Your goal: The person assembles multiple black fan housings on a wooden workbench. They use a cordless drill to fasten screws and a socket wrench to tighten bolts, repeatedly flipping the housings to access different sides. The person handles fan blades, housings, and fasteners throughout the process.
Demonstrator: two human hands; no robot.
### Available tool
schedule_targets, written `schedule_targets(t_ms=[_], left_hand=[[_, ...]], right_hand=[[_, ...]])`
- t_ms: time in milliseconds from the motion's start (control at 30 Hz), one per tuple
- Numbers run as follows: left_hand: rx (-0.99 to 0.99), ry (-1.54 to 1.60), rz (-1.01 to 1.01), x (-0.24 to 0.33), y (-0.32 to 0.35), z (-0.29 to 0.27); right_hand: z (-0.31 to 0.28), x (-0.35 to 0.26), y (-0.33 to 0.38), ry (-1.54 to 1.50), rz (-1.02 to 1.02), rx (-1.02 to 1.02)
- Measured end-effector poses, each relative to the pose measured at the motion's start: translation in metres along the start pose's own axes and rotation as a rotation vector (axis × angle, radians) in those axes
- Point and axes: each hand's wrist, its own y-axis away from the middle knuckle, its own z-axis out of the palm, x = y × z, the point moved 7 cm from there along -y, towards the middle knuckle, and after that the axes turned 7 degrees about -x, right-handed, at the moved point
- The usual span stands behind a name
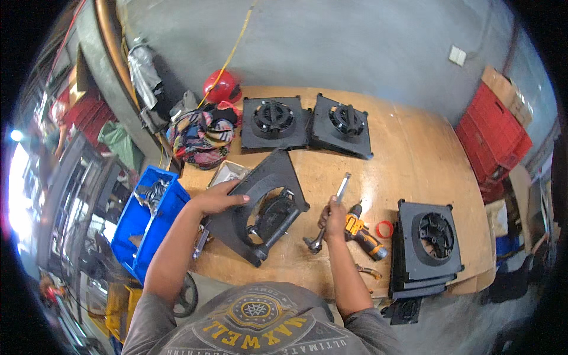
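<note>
Tilted up off the wooden table [378,177], a black square frame [231,234] with a large round opening and a bar across it stands in front of me. My left hand [219,199] grips its left edge, the thumb lying over the face; the other fingers are mostly hidden. A metal wrench [343,185] is closed in my right hand [333,220], held upright at mid-handle, its head [313,244] showing below the fist. Just right of that hand lies an orange and black cordless drill [362,232]. A red ring [384,229] sits beside the drill.
Two similar black frames [274,125] lie at the back, and a stack of them [429,236] stands at the right. A blue bin [148,222] with metal parts is at the left. Patterned cloth [203,135], a red helmet [221,87] and red crates [494,136] border the table.
</note>
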Motion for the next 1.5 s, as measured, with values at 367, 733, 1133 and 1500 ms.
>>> schedule_targets(t_ms=[367,733,1133,1500], left_hand=[[0.194,-0.17,-0.029,0.002,-0.004,-0.007],[0.21,-0.192,-0.099,0.002,-0.003,-0.005],[0.214,-0.116,-0.136,-0.002,-0.003,-0.005],[0.192,-0.113,-0.094,0.009,0.0,0.003]], right_hand=[[0.019,0.063,-0.03,-0.138,0.156,-0.041],[-0.001,0.08,-0.038,-0.21,0.205,0.161],[0.035,0.044,-0.024,0.387,-0.341,0.1],[-0.024,0.114,-0.04,-0.44,0.352,0.292]])
